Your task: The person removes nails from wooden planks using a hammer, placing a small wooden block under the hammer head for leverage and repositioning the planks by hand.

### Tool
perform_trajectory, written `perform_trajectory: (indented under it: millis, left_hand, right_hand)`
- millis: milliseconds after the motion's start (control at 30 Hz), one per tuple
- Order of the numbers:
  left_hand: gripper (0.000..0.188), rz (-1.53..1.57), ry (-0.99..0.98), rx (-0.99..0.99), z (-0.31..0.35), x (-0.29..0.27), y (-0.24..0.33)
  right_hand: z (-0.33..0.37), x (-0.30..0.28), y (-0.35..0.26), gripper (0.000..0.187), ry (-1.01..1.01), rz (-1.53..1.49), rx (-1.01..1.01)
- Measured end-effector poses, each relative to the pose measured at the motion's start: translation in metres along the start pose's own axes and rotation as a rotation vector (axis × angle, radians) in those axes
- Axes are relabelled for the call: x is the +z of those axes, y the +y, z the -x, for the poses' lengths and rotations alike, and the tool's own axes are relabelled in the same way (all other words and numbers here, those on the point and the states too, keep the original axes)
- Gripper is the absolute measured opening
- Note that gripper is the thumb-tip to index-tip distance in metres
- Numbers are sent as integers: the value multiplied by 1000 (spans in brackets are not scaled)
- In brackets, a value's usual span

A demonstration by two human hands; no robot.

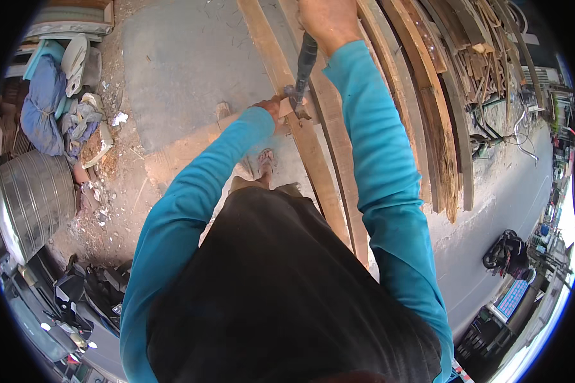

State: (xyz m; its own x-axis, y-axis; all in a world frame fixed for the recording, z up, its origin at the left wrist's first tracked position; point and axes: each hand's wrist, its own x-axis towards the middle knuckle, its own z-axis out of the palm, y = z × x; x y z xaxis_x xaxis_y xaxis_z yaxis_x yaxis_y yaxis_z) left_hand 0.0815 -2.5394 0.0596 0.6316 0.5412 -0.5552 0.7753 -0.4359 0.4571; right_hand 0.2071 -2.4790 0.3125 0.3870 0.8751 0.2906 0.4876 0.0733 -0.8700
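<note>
My right hand is wrapped round the dark handle of a hammer, raised at the top of the view. Its metal head rests down against a long narrow wooden plank that runs from the top toward my body. My left hand grips the left edge of this plank, right beside the hammer head. A small pale patch of wood shows by its fingers; whether it is a separate piece I cannot tell. Part of the left fingers is hidden from view.
More long planks lie side by side on the right, with a pile of thin wood strips beyond. Small nails lie scattered on the grey floor sheet. A ribbed metal drum and a blue cloth bundle stand left. My foot is below.
</note>
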Motion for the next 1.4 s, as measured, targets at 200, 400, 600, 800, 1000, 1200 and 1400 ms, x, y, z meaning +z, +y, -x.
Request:
perform_trajectory:
  millis: [200, 400, 600, 800, 1000, 1200, 1400]
  left_hand:
    - [50, 59, 129, -18, -2, -8, -23]
    - [56, 143, 273, -42, 49, 22, -81]
    - [79, -60, 588, -214, 109, 57, -183]
    - [96, -104, 848, -125, 119, 7, -115]
    - [67, 469, 565, 410, 62, 73, 27]
    - [24, 614, 11, 545, 86, 109, 116]
    - [26, 590, 361, 308, 90, 122, 78]
  right_hand:
    - [-27, 21, -2, 33, -107, 92, 246]
    - [-31, -5, 22, 23, -17, -506, 330]
    - [-11, -89, 59, 29, -4, -1109, 458]
    - [38, -117, 14, 31, 378, -703, 256]
    - [126, -156, 33, 28, 401, -730, 102]
    - [211, -228, 51, 32, 590, -717, -38]
    - [309, -286, 84, 32, 778, -470, -100]
